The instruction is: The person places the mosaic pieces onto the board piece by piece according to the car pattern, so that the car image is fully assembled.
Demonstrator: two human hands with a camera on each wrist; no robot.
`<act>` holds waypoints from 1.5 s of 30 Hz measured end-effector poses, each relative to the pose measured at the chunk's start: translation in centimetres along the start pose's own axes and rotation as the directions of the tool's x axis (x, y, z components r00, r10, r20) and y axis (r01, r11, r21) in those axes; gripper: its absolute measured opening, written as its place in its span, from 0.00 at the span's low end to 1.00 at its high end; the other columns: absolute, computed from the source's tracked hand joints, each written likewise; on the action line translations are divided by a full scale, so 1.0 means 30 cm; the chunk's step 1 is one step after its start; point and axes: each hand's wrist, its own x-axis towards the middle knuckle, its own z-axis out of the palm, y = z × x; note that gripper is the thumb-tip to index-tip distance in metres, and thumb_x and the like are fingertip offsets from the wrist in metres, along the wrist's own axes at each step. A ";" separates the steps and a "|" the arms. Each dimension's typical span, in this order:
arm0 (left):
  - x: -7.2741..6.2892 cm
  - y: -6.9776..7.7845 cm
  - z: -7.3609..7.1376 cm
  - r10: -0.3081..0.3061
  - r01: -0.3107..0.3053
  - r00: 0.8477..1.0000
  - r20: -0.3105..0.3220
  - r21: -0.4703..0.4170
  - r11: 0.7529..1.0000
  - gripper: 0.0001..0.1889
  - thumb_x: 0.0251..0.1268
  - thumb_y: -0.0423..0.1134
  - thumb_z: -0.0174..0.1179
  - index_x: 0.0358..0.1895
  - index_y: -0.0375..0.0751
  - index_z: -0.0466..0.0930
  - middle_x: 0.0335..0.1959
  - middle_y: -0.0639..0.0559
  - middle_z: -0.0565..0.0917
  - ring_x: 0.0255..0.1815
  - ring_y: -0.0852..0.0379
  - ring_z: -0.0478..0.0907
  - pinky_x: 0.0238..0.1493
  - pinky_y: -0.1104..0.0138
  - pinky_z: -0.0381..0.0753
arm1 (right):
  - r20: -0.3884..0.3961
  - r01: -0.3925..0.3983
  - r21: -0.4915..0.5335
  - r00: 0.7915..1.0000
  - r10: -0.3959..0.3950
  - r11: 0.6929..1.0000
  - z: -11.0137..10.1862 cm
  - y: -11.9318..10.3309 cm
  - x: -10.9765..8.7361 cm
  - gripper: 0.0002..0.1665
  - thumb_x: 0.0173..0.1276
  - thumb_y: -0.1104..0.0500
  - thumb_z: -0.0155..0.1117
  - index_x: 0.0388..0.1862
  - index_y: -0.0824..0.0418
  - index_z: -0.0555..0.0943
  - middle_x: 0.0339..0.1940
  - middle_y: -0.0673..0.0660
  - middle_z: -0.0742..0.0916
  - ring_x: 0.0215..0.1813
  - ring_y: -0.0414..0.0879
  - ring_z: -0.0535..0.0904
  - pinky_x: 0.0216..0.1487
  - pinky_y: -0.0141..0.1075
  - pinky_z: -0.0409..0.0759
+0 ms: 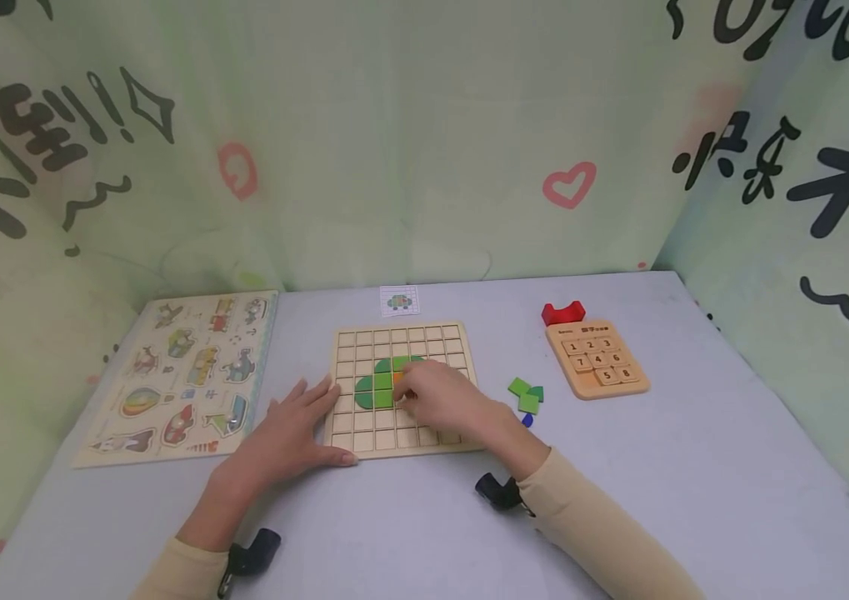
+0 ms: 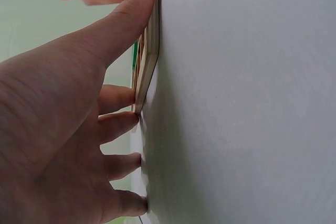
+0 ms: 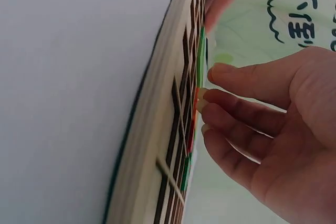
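Observation:
A wooden grid board [image 1: 364, 442] lies on the table, with green pieces [image 1: 382, 390] and an orange piece [image 1: 397, 378] set in its squares. My left hand [image 1: 282, 429] is spread at the board's near left corner. Its thumb [image 2: 137, 11] touches the front edge, and some fingertips touch the left side. Over the middle of the board is my right hand [image 1: 442, 400], its fingertips touching the orange piece. In the right wrist view the thumb [image 3: 247, 80] stands apart from those fingertips, and red and green pieces show beside them. My right hand hides part of the pattern.
Loose green pieces [image 1: 528, 403] and a blue piece [image 1: 527, 421] lie right of the board. Further right are a wooden number puzzle [image 1: 581, 379] and a red block [image 1: 563, 313]. A picture puzzle board [image 1: 112, 421] lies left; a small pattern card [image 1: 400, 301] is behind the grid.

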 end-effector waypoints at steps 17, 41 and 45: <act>-0.008 0.008 -0.011 -0.028 0.028 1.000 0.005 0.020 0.999 0.57 0.44 0.70 0.71 0.77 0.44 0.60 0.80 0.45 0.57 0.81 0.31 0.47 0.71 0.27 0.47 | -0.045 -0.227 0.052 0.972 0.229 0.973 -0.096 0.229 -0.129 0.14 0.64 0.66 0.64 0.47 0.59 0.88 0.37 0.49 0.86 0.37 0.43 0.76 0.38 0.33 0.77; -0.007 0.014 -0.014 -0.020 0.020 1.000 0.010 0.002 1.000 0.57 0.44 0.69 0.71 0.77 0.43 0.60 0.80 0.43 0.58 0.81 0.31 0.47 0.70 0.26 0.48 | -0.007 -0.410 0.056 0.911 0.411 0.910 -0.154 0.321 -0.207 0.12 0.59 0.73 0.59 0.38 0.61 0.83 0.35 0.57 0.84 0.32 0.47 0.77 0.30 0.33 0.76; -0.004 0.012 -0.009 -0.016 0.016 1.000 0.008 0.002 1.000 0.57 0.44 0.70 0.71 0.77 0.43 0.61 0.80 0.44 0.58 0.81 0.31 0.47 0.70 0.26 0.47 | -0.056 -0.357 0.092 0.930 0.363 0.929 -0.147 0.322 -0.195 0.09 0.59 0.71 0.63 0.34 0.59 0.82 0.30 0.55 0.83 0.32 0.47 0.76 0.32 0.34 0.74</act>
